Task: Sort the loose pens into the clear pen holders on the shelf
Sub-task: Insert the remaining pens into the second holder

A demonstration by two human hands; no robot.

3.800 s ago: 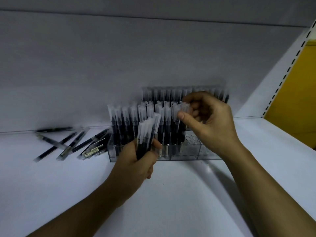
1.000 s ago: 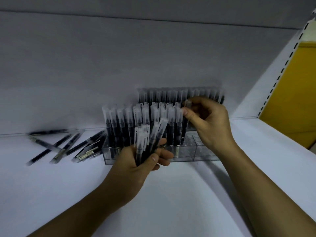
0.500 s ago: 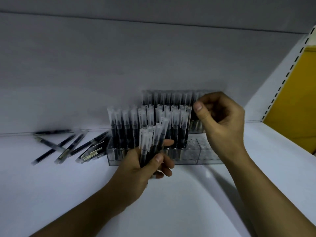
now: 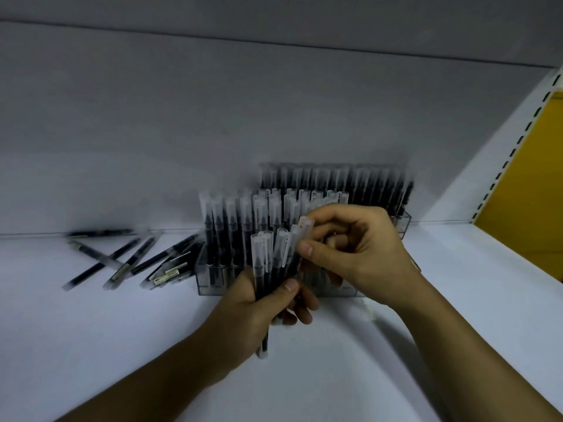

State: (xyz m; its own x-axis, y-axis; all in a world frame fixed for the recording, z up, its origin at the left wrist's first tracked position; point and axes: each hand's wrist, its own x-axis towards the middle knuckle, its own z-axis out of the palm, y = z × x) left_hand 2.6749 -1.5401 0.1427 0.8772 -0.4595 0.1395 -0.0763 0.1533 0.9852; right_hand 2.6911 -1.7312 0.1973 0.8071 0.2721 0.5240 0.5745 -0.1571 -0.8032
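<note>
Now we are in the feeding step. Our left hand (image 4: 256, 303) grips a bundle of pens (image 4: 265, 254) upright, caps up, with fingers and thumb curled round the dark barrels. Our right hand (image 4: 365, 254) draws one pen (image 4: 305, 228) from the bundle's right edge. That pen's frosted cap is pinched between the right thumb (image 4: 306, 249) and the curled fingers behind it. The thumb pad presses the cap's lower part, and the cap's tip pokes up just above the fingers. The barrel runs down into the left fist, so the pen touches both hands and is not yet free of its neighbours.

Just behind the hands stands the front holder (image 4: 207, 278), clear, its left rows filled with upright pens. Its right part is hidden by our right hand, so we cannot tell which slots are vacant there. A rear holder (image 4: 403, 222) behind it looks full along its row. More loose pens (image 4: 122, 263) lie scattered on the shelf (image 4: 91, 345) to the left of the holders, so we judge the job well underway but far from finished.

The next move, as we judge it, calls for lifting the pinched pen clear of the bundle, carrying it over a vacant slot and lowering it straight, cap up, without knocking the standing pens. The left grip must hold firm so the rest do not slide out.
</note>
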